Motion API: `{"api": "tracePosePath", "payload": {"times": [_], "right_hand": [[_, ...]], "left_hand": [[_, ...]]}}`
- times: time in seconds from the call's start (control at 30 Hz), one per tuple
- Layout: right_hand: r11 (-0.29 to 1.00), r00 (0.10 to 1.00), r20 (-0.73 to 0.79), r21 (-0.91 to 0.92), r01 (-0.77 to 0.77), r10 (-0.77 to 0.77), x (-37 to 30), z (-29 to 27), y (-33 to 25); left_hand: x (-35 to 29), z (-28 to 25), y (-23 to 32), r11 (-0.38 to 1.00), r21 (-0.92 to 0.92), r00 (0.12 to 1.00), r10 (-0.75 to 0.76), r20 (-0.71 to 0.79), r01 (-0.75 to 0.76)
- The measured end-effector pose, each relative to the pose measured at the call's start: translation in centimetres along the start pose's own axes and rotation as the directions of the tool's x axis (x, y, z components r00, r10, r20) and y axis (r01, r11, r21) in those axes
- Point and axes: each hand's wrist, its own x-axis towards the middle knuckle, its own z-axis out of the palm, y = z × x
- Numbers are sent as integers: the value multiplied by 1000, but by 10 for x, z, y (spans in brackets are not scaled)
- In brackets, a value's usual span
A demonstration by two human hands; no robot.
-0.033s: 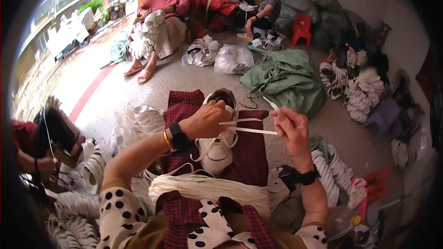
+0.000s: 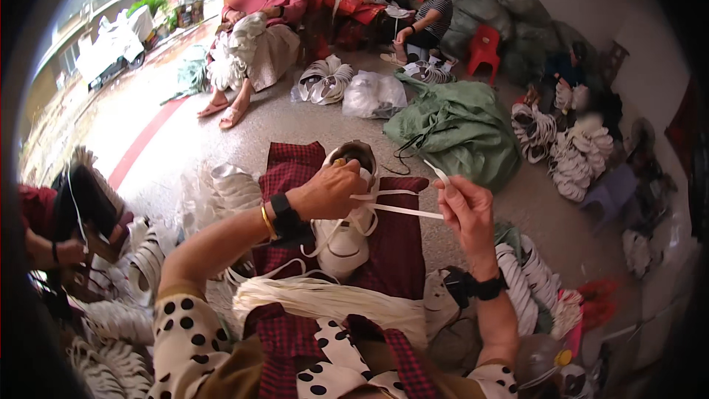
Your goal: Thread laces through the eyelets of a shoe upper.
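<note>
While right hand (image 2: 467, 203) pinches one lace (image 2: 406, 211), left hand (image 2: 329, 191) overlies one shoe (image 2: 343, 247).

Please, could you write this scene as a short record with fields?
Left hand: at the pale shoe, fingertips partly hidden
Right hand: pinching a white lace
Shoe direction: toe toward the person
Under shoe: dark red checked cloth
Nearer the person: bundle of cream strands
Beyond: green sack, red stool

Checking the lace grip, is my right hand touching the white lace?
Touching: the head view shows your right hand pinching the white lace, its end sticking out above.
</note>
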Motion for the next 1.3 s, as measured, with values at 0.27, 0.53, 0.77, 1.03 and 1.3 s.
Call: {"api": "tracePosePath", "payload": {"times": [0.27, 0.53, 0.77, 1.03, 1.3], "right_hand": [[969, 998, 0, -239, -56, 57, 6, 19, 26], [922, 975, 221, -378, 85, 1, 31, 58, 76], [624, 925, 252, -684, 377, -283, 45, 73, 79], [569, 929, 362, -748, 342, -82, 52, 71, 71], [604, 914, 405, -719, 345, -40, 60, 68, 72]], "left_hand": [[-11, -83, 0, 653, -712, 965, -216, 152, 258], [-88, -98, -8, 282, -938, 800, -600, -9, 200], [-149, -35, -20, 209, -917, 611, -791, 46, 340], [-156, -9, -38, 264, -903, 614, -789, -1, 338], [-156, 5, -40, 285, -901, 621, -784, -22, 328]]}}
